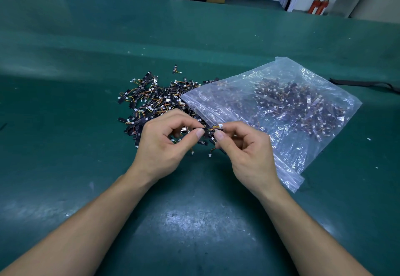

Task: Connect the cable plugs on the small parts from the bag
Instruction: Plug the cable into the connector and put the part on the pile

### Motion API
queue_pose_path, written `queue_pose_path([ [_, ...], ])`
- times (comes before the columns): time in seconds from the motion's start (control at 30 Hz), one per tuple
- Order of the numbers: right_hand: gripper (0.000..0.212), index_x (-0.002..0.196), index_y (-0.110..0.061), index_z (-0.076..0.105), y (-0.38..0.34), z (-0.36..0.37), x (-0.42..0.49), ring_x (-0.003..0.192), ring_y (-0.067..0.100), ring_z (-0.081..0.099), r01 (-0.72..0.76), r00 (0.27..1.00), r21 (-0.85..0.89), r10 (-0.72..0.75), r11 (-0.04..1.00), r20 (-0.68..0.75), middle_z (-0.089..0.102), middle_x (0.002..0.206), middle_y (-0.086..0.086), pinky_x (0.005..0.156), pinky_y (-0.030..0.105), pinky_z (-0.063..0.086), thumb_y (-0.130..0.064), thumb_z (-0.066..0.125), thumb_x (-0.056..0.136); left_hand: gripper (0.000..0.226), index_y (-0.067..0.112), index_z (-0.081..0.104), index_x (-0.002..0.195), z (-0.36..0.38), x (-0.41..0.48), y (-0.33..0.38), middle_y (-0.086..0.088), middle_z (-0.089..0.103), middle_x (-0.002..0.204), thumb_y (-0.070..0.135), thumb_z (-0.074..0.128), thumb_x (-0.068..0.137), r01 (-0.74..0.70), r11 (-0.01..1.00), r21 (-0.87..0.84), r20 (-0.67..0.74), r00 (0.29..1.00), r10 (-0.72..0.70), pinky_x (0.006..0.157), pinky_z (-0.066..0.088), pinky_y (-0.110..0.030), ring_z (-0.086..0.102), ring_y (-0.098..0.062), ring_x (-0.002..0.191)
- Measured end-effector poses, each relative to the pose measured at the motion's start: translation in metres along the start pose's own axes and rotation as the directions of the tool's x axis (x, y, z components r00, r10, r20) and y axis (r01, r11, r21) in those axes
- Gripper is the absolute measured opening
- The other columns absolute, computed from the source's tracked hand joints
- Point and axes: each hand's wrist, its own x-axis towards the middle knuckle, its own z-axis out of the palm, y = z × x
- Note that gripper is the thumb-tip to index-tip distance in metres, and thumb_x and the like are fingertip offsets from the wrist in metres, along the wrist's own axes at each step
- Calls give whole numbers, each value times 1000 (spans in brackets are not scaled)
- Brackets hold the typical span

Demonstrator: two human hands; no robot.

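Your forearms reach in from the bottom edge over the green table (194,228), with open mat showing between them. Beyond your hands a clear zip bag (287,111) lies flat on the mat, its mouth facing left. It holds a thick heap of small black parts with orange and yellow leads and white plugs. A loose pile (155,100) of the same parts spreads on the mat at the bag's mouth, touching it, and one stray part (175,69) sits just behind the pile. Open mat runs left of the pile and back to the table's far edge. A black strap (363,83) lies near the right edge.

Your left hand (160,143) and right hand (249,148) meet over the near side of the pile, thumbs almost touching. Each pinches one end of a small part (208,129) between thumb and forefinger, with the other fingers curled in. A white plug (220,125) stands up just beside your right forefinger.
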Motion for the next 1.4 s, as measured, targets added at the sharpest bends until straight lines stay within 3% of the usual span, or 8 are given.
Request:
queue_pose_path([
  [0.17, 15, 80, -34, 70, -3, -1, 0, 59, 7, 62, 15, 1000, -11, -15, 1000, 24, 67, 64, -10, 60, 34, 51, -23, 68, 90, 11, 20, 72, 85, 0, 0, 1, 5, 69, 83, 9, 72, 85, 27, 999, -33, 21, 999, -27, 67, 40, -15, 61, -6, 75],
  [0.27, 16, 77, -32, 68, -3, -1, 1, 56, 5, 58, 28, 999, -55, -27, 998, 29, 65, 61, -11, 57, 24, 47, -23, 67, 90, 11, 26, 70, 85, 0, 0, 1, 6, 69, 83, 16, 72, 86, 47, 998, -50, 48, 998, -45, 64, 42, -20, 61, -12, 75],
  [0.43, 18, 74, -30, 67, -4, -2, 1, 52, 0, 51, 33, 999, -60, -31, 998, 29, 64, 58, -10, 56, 14, 40, -22, 67, 90, 8, 21, 70, 83, 0, -1, 1, 7, 65, 80, 26, 65, 87, 105, 992, -70, 110, 989, -97, 63, 40, -21, 56, -13, 71],
  [0.6, 14, 76, -27, 68, -4, 0, 0, 54, 5, 55, -1, 999, -26, 2, 1000, 49, 66, 60, -5, 57, 17, 43, -24, 67, 90, 13, 19, 65, 76, 0, -1, 4, 6, 62, 75, 11, 65, 86, 172, 980, -104, 118, 980, -159, 62, 40, -20, 53, -11, 66],
  [0.77, 15, 75, -24, 68, -3, -2, 0, 47, 1, 48, -40, 997, 56, 36, 998, 71, 63, 58, -4, 53, 11, 36, -22, 64, 90, 13, 20, 65, 75, 0, -1, 5, 8, 60, 73, 13, 65, 86, 213, 969, -125, 134, 971, -196, 62, 39, -22, 50, -12, 65],
  [1.07, 17, 72, -25, 70, -1, -1, 3, 44, 3, 46, -60, 997, 38, 58, 997, 60, 62, 56, -5, 51, 10, 33, -22, 64, 89, 10, 18, 67, 77, 0, -1, 4, 8, 60, 73, 18, 65, 87, 238, 965, -110, 155, 963, -220, 62, 38, -22, 51, -21, 65],
  [1.4, 16, 73, -25, 71, -2, -1, 1, 45, 2, 42, -88, 994, 39, 85, 995, 70, 63, 57, -2, 50, 14, 34, -26, 64, 88, 12, 19, 65, 73, 1, 0, 3, 0, 62, 73, 15, 66, 85, 208, 974, -94, 121, 973, -197, 59, 40, -35, 52, -31, 66],
])
